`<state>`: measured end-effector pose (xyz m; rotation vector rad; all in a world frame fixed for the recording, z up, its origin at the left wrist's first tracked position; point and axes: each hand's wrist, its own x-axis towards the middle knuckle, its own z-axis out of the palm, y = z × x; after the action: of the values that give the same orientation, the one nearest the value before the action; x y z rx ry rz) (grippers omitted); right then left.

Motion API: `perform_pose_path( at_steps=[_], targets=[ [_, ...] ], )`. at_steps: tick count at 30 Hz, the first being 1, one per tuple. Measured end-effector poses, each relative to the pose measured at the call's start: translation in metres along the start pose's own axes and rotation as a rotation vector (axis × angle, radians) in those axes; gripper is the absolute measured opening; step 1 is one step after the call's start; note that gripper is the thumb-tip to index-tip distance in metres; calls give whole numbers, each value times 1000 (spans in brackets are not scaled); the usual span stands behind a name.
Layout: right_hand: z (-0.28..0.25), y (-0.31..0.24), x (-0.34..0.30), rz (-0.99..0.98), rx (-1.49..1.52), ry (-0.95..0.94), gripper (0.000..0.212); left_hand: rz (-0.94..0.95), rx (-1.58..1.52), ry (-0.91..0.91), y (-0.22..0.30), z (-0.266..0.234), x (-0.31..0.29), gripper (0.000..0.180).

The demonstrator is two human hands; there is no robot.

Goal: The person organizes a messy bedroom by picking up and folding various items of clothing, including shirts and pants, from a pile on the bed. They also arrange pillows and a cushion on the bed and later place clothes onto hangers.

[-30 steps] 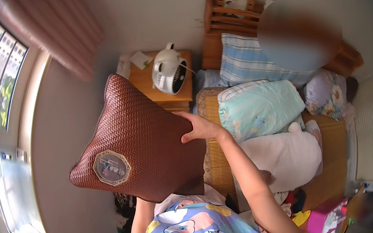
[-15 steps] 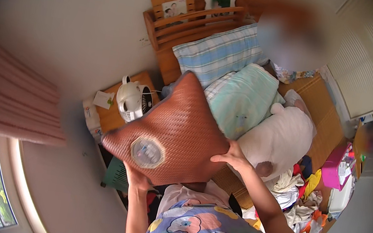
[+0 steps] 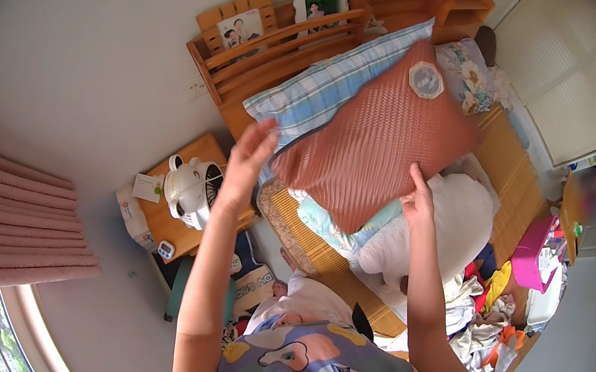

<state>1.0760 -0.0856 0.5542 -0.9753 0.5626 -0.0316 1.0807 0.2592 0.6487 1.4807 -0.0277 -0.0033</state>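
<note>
A reddish-brown woven pillow [image 3: 376,144], with a pale octagonal patch near its far corner, is tilted over the bed. My right hand [image 3: 418,200] grips its near right edge, thumb on top. Just off the pillow's left corner, my left hand [image 3: 249,156] is raised with its fingers apart, holding nothing. Beyond the woven pillow, a blue-and-white plaid pillow [image 3: 279,108] leans against the headboard. Partly hidden below it are a mint-green cloth item [image 3: 330,227] and a large white plush toy [image 3: 458,221].
A wooden headboard shelf [image 3: 283,38] holds framed pictures. On the left, a bedside table [image 3: 183,238] carries a white animal-shaped appliance [image 3: 191,188]. Heaped clothes [image 3: 488,320] and a magenta bin [image 3: 535,253] lie to the right. A floral pillow [image 3: 467,72] is at the far right.
The woven pillow has moved away and to the right over the bed, turning so its patch is at the far end. My left hand has let go of it; my right still holds on.
</note>
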Motion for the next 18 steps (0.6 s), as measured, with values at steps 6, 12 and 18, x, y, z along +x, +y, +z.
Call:
perform_pose_path(
  at_steps=[6,12,18],
  targets=[
    [-38,61,65,347,-132,-58,67,-571,-57,44,-209,-18,-44,47],
    [-5,54,76,300,192,-167,68,-625,-232,63,-210,2,-43,44],
    [-8,18,108,273,-65,105,57,-648,-338,-45,-201,53,12,76]
  ],
)
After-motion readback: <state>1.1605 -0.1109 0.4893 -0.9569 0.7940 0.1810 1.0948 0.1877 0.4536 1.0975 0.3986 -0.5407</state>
